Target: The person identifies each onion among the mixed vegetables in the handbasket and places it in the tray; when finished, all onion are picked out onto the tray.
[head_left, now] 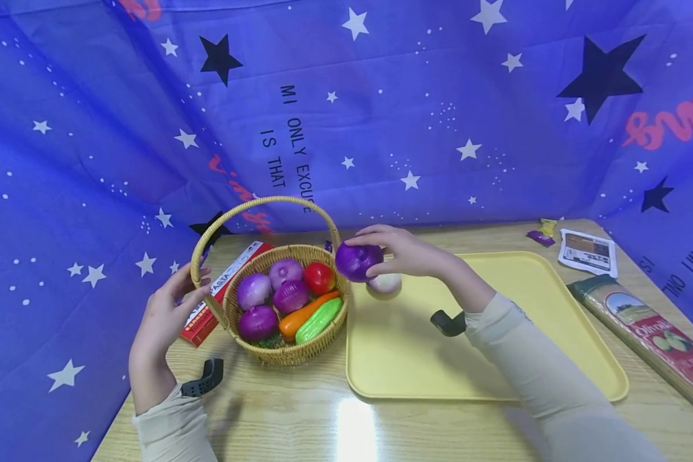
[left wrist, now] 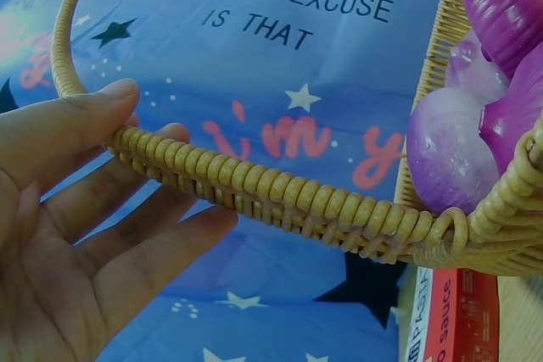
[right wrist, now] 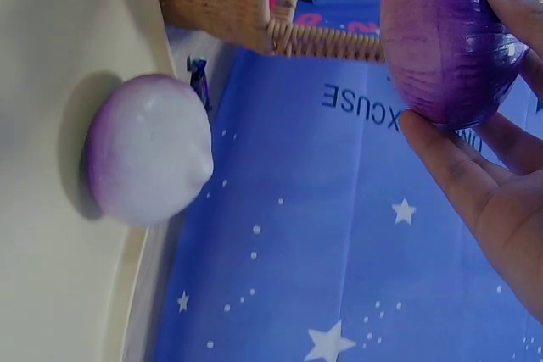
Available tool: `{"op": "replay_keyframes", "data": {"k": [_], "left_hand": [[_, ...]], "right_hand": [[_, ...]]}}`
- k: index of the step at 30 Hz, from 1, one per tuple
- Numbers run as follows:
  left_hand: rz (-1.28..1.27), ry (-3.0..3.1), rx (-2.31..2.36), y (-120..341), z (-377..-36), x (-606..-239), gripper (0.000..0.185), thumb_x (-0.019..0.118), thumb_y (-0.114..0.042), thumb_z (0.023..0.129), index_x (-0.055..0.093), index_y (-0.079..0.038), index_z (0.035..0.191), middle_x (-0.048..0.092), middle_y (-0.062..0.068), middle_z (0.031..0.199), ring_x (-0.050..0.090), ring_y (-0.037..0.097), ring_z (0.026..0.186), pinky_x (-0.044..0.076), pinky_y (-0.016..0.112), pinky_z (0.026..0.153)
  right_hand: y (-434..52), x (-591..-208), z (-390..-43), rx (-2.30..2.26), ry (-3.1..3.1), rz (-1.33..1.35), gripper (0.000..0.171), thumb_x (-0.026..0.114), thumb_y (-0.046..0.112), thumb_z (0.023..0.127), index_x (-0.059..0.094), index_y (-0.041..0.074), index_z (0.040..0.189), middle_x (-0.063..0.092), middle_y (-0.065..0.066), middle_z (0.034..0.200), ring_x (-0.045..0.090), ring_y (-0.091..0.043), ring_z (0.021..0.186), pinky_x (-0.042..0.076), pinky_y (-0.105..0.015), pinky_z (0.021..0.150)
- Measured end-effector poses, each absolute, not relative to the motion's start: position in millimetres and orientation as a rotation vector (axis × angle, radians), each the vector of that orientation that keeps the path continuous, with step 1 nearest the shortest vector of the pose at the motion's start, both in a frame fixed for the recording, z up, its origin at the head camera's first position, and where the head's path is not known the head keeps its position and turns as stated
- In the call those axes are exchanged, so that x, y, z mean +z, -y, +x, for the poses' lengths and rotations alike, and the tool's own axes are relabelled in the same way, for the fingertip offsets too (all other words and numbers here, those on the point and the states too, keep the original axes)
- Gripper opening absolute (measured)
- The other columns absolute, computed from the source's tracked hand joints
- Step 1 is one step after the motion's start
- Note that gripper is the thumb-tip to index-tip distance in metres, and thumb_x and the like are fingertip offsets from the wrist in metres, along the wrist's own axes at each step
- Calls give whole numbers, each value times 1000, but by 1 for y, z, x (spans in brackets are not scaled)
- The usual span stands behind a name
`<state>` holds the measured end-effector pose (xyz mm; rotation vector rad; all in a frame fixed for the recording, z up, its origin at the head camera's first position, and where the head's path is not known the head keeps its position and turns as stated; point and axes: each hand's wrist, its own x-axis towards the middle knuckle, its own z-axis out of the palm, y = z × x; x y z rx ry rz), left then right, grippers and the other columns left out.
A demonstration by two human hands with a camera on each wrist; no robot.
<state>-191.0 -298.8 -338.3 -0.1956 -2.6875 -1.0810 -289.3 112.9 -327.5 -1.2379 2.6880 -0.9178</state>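
Pale sleeves were seen at the bottom of the head view, with a black strap at each wrist. At centre frame, a glossy, ribbed dark purple onion (head_left: pixel 357 261) was pinched between the curled fingers (right wrist: pixel 450 163) and thumb of the right hand (head_left: pixel 401 251), held in the air just above the upper left corner of a smooth yellow tray (head_left: pixel 496 359). A paler, rounded onion (head_left: pixel 384 282) was lying on that corner of the tray, just below the held one. To the left, a woven wicker basket (head_left: pixel 283 350) was standing on the wooden surface (head_left: pixel 300 417); four purple onions, a red tomato, an orange carrot and a green cucumber were contained in it. Its coiled arched handle (left wrist: pixel 254 188) was touched by the left hand (head_left: pixel 164 321), whose fingers (left wrist: pixel 161 247) were straight and spread apart. A red carton (head_left: pixel 208 311) was lying behind the basket, at its left.
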Motion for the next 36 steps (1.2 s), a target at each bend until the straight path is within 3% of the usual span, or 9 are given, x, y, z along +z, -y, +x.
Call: {"op": "replay_keyframes", "data": {"k": [3,7,10,12,17,22,27,32,36], "left_hand": [[-209,2679,-1047,300,-191,-339,49,55,-29,95,43,-20,141,61,8,128,51,-11,108,49,23,95],[-211,2676,-1031,300,-192,-340,48,56,-28,95,43,-21,141,62,8,127,58,8,112,43,8,87],[-208,2681,-1046,301,-192,-341,49,55,-30,95,42,-20,142,61,9,128,58,25,117,48,21,92],[-204,2686,-1041,301,-192,-341,49,54,-31,96,42,-21,142,61,10,129,58,28,117,49,31,94],[-202,2686,-1037,301,-192,-342,49,55,-29,95,41,-22,142,60,9,129,58,28,116,47,23,92],[-198,2691,-1044,301,-192,-342,50,54,-29,96,40,-21,143,60,10,130,57,29,118,49,34,95],[-180,2706,-1010,301,-192,-341,51,53,-33,96,39,-22,144,60,7,130,56,26,119,48,28,95],[-197,2687,-1055,300,-192,-341,51,54,-32,96,40,-22,143,60,10,129,55,27,119,47,45,98],[-187,2691,-1049,300,-193,-341,50,54,-31,96,40,-22,143,60,10,129,56,28,118,47,45,97]], "right_hand": [[-120,-327,-290,-985,-2673,-1201,58,75,21,80,54,19,134,46,-14,139,43,-34,129,45,-51,102],[-131,-326,-293,-1071,-2652,-1138,60,76,17,78,54,14,133,46,-17,137,47,-34,125,52,-46,95],[-139,-325,-294,-1093,-2663,-1087,60,76,16,78,54,14,133,46,-18,137,47,-36,124,52,-45,94],[-144,-325,-296,-1094,-2682,-1049,60,76,16,78,53,14,134,46,-19,136,48,-37,123,52,-46,94],[-159,-328,-302,-1101,-2724,-968,60,76,17,78,53,14,134,46,-20,134,50,-38,120,51,-47,94],[-175,-336,-309,-1116,-2772,-928,58,76,20,78,55,16,133,50,-17,128,48,-34,119,48,-51,96],[-190,-345,-315,-1152,-2768,-869,60,76,21,79,53,15,134,50,-18,125,47,-34,119,46,-52,98],[-206,-355,-320,-1155,-2781,-775,62,76,26,79,52,16,135,49,-20,126,45,-36,120,43,-55,100],[-218,-364,-325,-1157,-2783,-713,62,75,25,80,50,14,136,47,-22,128,44,-38,120,40,-58,101]]}}
